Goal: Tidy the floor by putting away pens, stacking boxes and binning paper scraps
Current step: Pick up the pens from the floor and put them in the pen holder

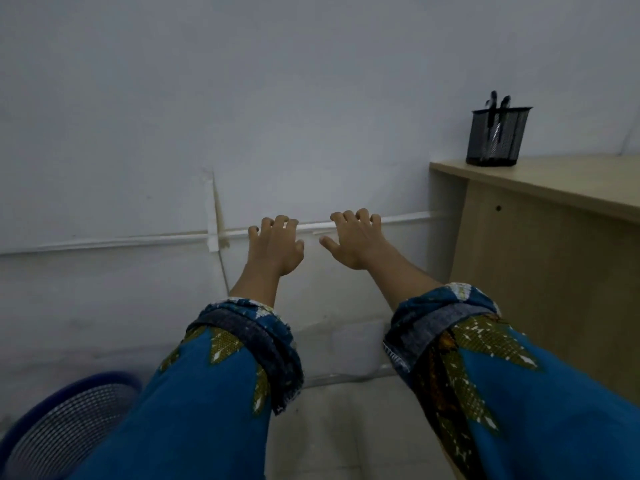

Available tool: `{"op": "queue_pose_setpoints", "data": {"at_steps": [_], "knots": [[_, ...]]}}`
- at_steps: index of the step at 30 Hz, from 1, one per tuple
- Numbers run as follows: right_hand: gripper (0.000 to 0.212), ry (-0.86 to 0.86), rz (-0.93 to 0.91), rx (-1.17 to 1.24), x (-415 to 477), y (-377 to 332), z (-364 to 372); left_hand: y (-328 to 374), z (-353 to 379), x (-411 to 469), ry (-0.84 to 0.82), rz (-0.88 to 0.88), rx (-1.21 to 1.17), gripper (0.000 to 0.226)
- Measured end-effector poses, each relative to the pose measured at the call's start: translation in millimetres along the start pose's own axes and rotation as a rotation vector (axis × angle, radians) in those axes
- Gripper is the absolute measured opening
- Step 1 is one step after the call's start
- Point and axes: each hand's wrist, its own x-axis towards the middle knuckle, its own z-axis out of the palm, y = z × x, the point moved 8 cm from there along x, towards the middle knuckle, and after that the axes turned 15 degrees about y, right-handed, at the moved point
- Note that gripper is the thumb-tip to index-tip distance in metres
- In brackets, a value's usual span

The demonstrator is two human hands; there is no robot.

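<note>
Both arms stretch forward in blue patterned sleeves toward the white wall. My left hand [276, 244] hangs in the air with its fingers spread and curled, holding nothing. My right hand [355, 239] is beside it, fingers likewise apart and empty. A black mesh pen holder [496, 136] stands on the left end of a wooden desk [561, 188] at the right, with a couple of dark pens sticking out of it. A blue mesh bin [65, 427] sits on the floor at the lower left, partly hidden by my left sleeve. No boxes or paper scraps show.
A white cable duct [121, 241] runs along the wall at hand height. The desk's side panel [540, 289] stands close to my right arm. Pale floor tiles [346, 427] show between my arms.
</note>
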Motion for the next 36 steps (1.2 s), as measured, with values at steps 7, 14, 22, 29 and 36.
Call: {"op": "queue_pose_setpoints", "data": {"at_steps": [7, 14, 22, 29, 36], "knots": [[0.060, -0.125, 0.010, 0.046, -57.6, -40.8, 57.1, -41.3, 45.0, -75.2, -0.119, -0.036, 0.036, 0.050], [0.061, -0.239, 0.010, 0.083, -122.9, -73.1, 108.2, -77.6, 73.1, -153.4, -0.195, -0.080, 0.054, 0.050], [0.063, -0.315, -0.054, 0.106, -179.1, -120.9, 160.1, -143.9, 106.0, -229.8, -0.282, -0.156, 0.127, 0.050], [0.063, -0.422, -0.076, 0.127, -225.1, -158.6, 215.3, -177.2, 152.2, -297.6, -0.390, -0.204, 0.058, 0.051], [0.064, -0.564, -0.079, 0.154, -272.0, -181.1, 275.1, -212.5, 190.6, -341.1, -0.467, -0.236, 0.108, 0.050]]}}
